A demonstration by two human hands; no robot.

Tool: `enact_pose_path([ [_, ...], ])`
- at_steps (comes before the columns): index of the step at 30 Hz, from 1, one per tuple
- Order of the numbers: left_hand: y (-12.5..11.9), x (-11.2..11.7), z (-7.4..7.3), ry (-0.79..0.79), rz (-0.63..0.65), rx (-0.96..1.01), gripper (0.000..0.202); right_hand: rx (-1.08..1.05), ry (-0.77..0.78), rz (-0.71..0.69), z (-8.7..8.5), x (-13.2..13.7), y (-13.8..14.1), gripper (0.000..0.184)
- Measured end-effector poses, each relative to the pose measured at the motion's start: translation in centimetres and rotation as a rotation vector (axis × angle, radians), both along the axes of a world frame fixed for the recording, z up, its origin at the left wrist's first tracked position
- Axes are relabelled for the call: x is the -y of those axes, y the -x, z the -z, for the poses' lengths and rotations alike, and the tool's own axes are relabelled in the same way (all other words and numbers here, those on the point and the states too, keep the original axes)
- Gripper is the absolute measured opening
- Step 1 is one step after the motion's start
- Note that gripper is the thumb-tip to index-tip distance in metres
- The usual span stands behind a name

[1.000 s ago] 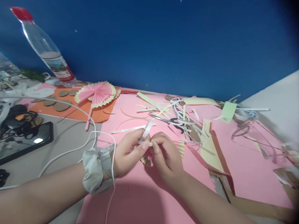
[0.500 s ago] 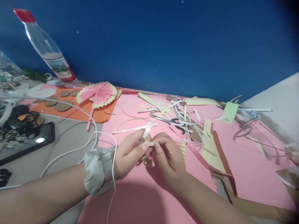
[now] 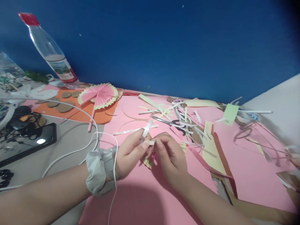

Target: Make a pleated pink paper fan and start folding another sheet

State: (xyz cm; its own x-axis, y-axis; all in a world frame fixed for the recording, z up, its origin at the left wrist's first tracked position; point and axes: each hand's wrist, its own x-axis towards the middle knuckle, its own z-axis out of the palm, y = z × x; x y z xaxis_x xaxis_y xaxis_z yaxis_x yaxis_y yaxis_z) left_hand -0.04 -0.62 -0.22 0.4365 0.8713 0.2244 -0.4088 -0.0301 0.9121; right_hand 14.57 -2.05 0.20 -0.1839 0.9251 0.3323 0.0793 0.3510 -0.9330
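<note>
Above a pink paper sheet (image 3: 126,203) my two hands meet. Between thumb and fingers, my left hand (image 3: 132,151) pinches a narrow white strip (image 3: 146,130), whose upper part sticks up past the fingers. A short pale end shows between the two thumbs. Below the fingertips hangs a small pleated paper piece (image 3: 148,163) in pink with a yellowish edge, mostly covered by the hands. My right hand (image 3: 172,156) is closed, its thumb and forefinger pressed together beside the pale end; what lies between them is hidden.
Behind the hands are scissors (image 3: 179,122) among loose paper strips (image 3: 180,109). A pleated pink fan (image 3: 100,95) lies on orange paper (image 3: 103,117). Leftward are a bottle (image 3: 59,64), a phone (image 3: 30,145) and a white cable (image 3: 114,178) crossing my left wrist. Glasses (image 3: 243,132) lie right.
My hands have barely moved. The pleated piece beneath the fingers shows a little more, and the pale end now sits slightly apart from my right thumb. The view has shifted slightly.
</note>
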Motion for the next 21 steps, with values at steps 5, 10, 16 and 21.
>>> enact_pose_path([
  [5, 0.03, -0.15, 0.11, -0.026, -0.024, 0.009, 0.018, -0.002, -0.039, -0.019, -0.06, -0.08, -0.08, 0.018],
  [10, 0.09, -0.08, 0.08, -0.03, -0.005, -0.025, 0.02, 0.004, 0.017, -0.05, 0.06, 0.03, -0.21, 0.017],
  [16, 0.11, -0.15, -0.16, -0.073, 0.005, -0.061, 0.02, 0.01, 0.049, -0.045, 0.23, 0.06, -0.19, 0.019],
  [21, 0.09, -0.2, -0.29, -0.116, -0.014, -0.115, 0.021, 0.019, 0.028, -0.041, 0.17, 0.03, -0.22, 0.016],
])
